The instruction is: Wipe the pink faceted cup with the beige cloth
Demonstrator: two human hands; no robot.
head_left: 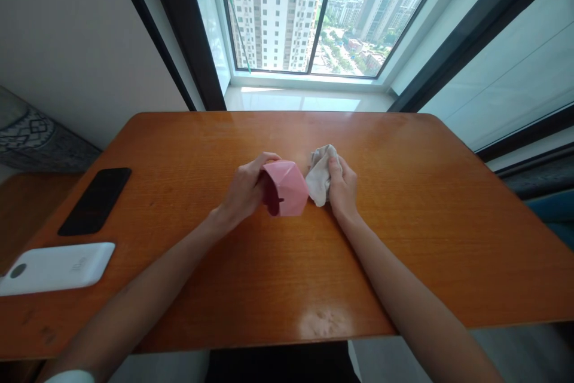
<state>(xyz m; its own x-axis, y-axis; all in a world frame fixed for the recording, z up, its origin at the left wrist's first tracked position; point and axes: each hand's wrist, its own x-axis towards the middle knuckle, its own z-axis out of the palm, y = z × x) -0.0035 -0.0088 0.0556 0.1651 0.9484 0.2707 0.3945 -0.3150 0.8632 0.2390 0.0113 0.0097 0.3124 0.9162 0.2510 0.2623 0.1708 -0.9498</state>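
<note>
Gripping one pink faceted vessel (290,189) in left fingers (268,156), one whitish cloth (318,178) in right fingers (334,168)

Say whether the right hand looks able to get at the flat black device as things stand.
Probably not directly: the right hand has the white cloth in its grip, and the pink faceted container and left hand lie between it and the flat black device.

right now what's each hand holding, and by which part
The left hand holds the pink faceted container at its open rim; the right hand holds the pale cloth by its right side.
</note>
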